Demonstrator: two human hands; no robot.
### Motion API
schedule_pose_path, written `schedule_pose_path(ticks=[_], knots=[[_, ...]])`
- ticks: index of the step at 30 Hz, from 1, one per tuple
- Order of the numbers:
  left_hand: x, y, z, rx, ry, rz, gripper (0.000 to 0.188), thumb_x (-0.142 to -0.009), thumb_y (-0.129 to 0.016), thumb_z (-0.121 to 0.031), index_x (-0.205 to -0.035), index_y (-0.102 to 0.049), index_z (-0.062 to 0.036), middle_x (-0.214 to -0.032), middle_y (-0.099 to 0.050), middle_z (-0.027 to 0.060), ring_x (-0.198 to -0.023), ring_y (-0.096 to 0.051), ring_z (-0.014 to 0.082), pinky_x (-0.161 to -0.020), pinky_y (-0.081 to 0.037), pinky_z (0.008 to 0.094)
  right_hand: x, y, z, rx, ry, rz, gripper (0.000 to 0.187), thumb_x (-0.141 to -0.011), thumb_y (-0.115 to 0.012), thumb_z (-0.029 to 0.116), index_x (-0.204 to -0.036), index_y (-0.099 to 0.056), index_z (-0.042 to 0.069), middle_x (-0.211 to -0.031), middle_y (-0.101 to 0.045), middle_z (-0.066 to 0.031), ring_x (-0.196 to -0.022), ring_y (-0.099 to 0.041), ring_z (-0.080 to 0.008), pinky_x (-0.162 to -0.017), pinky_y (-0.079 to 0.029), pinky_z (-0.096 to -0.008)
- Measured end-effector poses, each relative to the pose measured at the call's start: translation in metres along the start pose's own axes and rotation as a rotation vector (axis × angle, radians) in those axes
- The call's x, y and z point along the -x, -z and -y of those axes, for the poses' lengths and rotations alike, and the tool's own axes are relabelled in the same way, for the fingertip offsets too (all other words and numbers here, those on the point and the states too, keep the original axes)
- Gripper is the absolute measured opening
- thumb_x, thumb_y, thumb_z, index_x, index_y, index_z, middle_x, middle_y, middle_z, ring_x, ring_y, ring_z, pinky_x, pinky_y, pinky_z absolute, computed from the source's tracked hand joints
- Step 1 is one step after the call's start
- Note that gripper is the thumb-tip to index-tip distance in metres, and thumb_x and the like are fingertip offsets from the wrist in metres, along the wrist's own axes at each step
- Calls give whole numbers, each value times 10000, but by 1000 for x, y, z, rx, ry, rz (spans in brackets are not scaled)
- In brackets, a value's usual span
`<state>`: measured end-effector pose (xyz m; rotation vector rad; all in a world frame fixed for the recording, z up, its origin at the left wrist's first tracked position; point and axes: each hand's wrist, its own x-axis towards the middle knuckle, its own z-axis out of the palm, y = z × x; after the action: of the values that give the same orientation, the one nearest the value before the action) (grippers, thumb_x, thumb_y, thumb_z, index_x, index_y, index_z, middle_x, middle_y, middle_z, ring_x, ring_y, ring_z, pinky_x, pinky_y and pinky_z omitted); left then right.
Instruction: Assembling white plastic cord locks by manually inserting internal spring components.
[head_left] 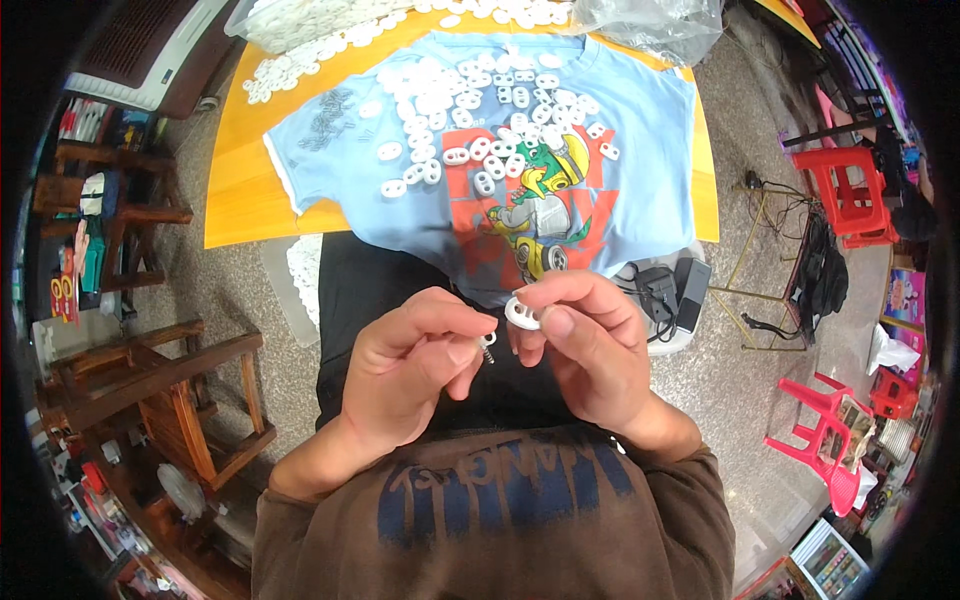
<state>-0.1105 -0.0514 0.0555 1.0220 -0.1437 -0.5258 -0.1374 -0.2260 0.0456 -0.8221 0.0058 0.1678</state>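
Note:
My left hand (405, 365) pinches a small white plastic piece with a metal spring (488, 350) below it, between thumb and fingertips. Just to its right, my right hand (595, 350) grips a white oval cord-lock shell (521, 313) with holes through it. A small gap separates the two parts, both held above my lap. Beyond them a light blue printed T-shirt (650, 170) is spread over the yellow table (232, 215). Many similar white two-hole pieces (485, 183) lie scattered on the shirt. On its left sleeve sits a pile of small dark springs (325, 120).
More white pieces (285, 75) and a clear bin (320, 22) stand along the table's far side, with a plastic bag (660, 30) at right. Black adapters (690, 290) lie beside my right knee. Wooden stools (190, 400) are at left, and red (845, 190) and pink stools (820, 430) at right.

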Motion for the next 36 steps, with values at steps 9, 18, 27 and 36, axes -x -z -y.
schedule_pose_path(ticks=[9, 18, 27, 36], knots=[[-1, -3, 0, 74, 75, -27, 158, -845, -535, -4, -987, -601, 15, -901, -567, 71, -650, -542, 107, -574, -439, 198, -1, 0, -2, -52, -25, -28, 214, -908, -510, 104, -1086, -556, -5, -932, -591, -42, -731, -526, -74, -676, -440, -213], [-3, -6, 6, -106, -5, -64, 123, -852, -567, -33, -962, -609, 7, -875, -580, 57, -652, -544, 85, -566, -453, 188, -2, 0, 1, 1, -17, -26, 217, -898, -535, 92, -1097, -543, 5, -930, -584, -33, -747, -518, -62, -679, -437, -200], [2, -10, -1, -51, 126, -70, 139, -845, -570, -18, -977, -525, -10, -831, -579, 54, -642, -544, 71, -570, -464, 189, -1, 1, 0, 131, 58, 34, 205, -900, -523, 72, -1093, -543, 3, -936, -574, -24, -769, -500, -56, -688, -420, -192], [2, -12, 2, -51, 63, -101, 155, -827, -571, 17, -955, -493, -24, -826, -570, 48, -634, -538, 50, -557, -456, 169, -3, -2, 0, 222, 150, 95, 193, -897, -496, 17, -1079, -545, -22, -939, -569, -59, -779, -538, -88, -685, -428, -211]])
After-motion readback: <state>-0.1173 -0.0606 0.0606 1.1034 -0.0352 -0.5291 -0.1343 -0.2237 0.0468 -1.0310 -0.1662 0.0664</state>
